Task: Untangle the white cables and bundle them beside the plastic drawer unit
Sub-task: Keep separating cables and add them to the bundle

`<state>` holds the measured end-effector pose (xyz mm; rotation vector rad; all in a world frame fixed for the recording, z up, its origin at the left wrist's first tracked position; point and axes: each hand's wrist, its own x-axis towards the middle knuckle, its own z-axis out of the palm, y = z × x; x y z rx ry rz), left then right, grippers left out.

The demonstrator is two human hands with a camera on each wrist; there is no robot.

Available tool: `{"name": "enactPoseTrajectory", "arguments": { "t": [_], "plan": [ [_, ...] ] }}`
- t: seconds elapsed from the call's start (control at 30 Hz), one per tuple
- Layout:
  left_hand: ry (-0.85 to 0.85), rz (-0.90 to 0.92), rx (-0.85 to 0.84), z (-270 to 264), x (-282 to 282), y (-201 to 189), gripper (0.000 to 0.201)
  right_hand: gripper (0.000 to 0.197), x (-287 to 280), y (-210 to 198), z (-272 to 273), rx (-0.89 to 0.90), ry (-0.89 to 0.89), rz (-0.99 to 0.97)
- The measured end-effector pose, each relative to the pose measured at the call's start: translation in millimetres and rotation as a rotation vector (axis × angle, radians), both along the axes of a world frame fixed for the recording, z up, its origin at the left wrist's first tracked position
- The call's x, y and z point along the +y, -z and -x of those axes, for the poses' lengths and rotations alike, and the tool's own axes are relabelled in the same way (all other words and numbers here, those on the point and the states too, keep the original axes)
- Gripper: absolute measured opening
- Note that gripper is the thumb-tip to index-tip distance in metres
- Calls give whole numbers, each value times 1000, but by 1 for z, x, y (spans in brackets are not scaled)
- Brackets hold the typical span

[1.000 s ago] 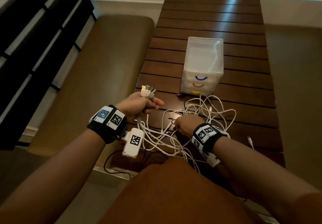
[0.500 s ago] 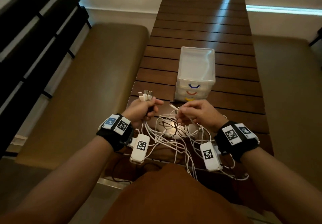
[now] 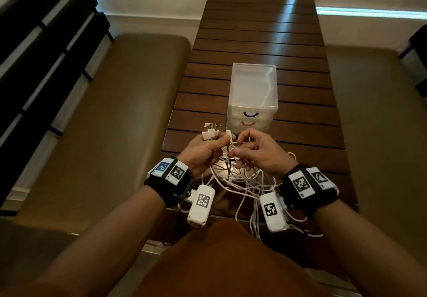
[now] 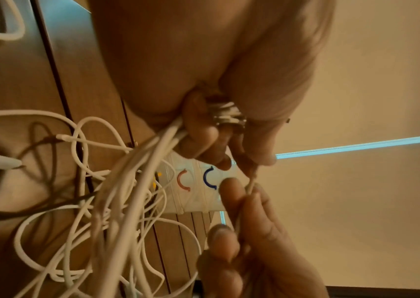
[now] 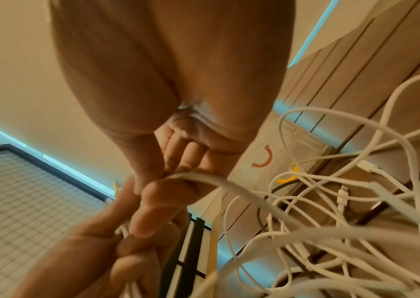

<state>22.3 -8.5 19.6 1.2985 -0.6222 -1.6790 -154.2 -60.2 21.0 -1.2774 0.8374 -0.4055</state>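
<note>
A tangle of white cables (image 3: 240,181) lies on the near end of the slatted wooden table (image 3: 258,42), in front of the clear plastic drawer unit (image 3: 253,98). My left hand (image 3: 203,149) grips a bunch of cable ends, their USB plugs (image 3: 210,130) sticking up above the fist. My right hand (image 3: 251,149) pinches one thin cable end (image 3: 229,135) right beside the left thumb. In the left wrist view the gripped cables (image 4: 137,181) fan down from my curled fingers (image 4: 203,133). Loose loops (image 5: 331,201) show in the right wrist view.
Padded brown benches (image 3: 111,121) flank the table on both sides. A dark slatted wall panel (image 3: 34,42) stands at the left. A thin black cable (image 3: 226,169) runs among the white ones. My knee (image 3: 221,262) is at the table's near edge.
My right hand left the pile, rose with one cable end and moved up against the left hand. The left hand kept its grip on the plug bunch and lifted slightly.
</note>
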Motion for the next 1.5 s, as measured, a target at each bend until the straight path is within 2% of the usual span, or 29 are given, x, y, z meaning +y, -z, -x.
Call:
{"name": "enactPoseTrajectory", "arguments": {
  "t": [0.07, 0.17, 0.2, 0.27, 0.4, 0.43, 0.5, 0.6, 0.67, 0.77, 0.87, 0.9, 0.97, 1.07, 1.13, 1.2, 1.27, 1.3, 1.33, 1.37, 1.43, 1.5],
  "plan": [
    [-54, 40, 99, 1, -2, -6, 18, 16, -2, 1, 3, 82, -64, 66],
    [-236, 88, 309, -10, -6, -19, 24, 14, -13, 8, 23, 373, -95, 325],
    [-260, 117, 345, -15, -6, -23, 27, 13, -19, 14, 32, 438, -47, 384],
    [-289, 167, 368, -22, -5, -25, 29, 13, -29, 20, 48, 460, 76, 410],
    [-337, 174, 423, -21, -5, -24, 30, 13, -40, 19, 61, 594, 221, 567],
    [-335, 170, 435, -19, -5, -22, 28, 16, -43, 16, 60, 579, 235, 571],
    [-308, 151, 393, -13, -7, -19, 25, 20, -45, 6, 55, 434, 215, 498],
    [-168, 137, 171, 4, -11, -24, 10, 18, -39, -23, 43, 201, 134, 409],
    [-23, 113, 1, 19, -15, -31, 22, 20, -34, -43, 34, 105, 89, 441],
    [186, 69, -59, 40, -17, -35, 17, 17, -33, -70, 26, -83, 155, 507],
    [190, 51, -78, 51, -17, -33, 17, 17, -34, -83, 24, -186, 276, 622],
    [167, 63, -99, 51, -18, -35, 18, 17, -32, -82, 24, -195, 308, 634],
    [104, 96, -125, 50, -21, -41, 18, 25, -26, -71, 25, -176, 314, 540],
    [39, 157, -93, 42, -23, -48, 19, 47, -15, -43, 27, -107, 119, 306],
    [45, 210, -68, 38, -24, -52, 22, 48, -13, -20, 28, -43, 18, 277],
    [39, 273, 6, 33, -26, -57, 25, 29, -22, 7, 33, 156, -36, 332],
    [57, 356, 106, 26, -29, -68, 26, 14, -30, 32, 46, 459, -119, 338],
    [80, 396, 134, 23, -29, -74, 27, 14, -31, 41, 53, 575, -133, 316],
    [106, 423, 136, 21, -30, -78, 28, 17, -31, 45, 59, 618, -103, 292],
    [137, 434, 122, 20, -31, -80, 28, 23, -29, 44, 61, 579, -41, 279],
    [192, 423, 76, 22, -31, -79, 24, 43, -25, 32, 58, 384, 65, 314],
    [224, 394, 76, 27, -30, -75, 22, 49, -22, 15, 48, 238, 44, 345]
  ]
}}
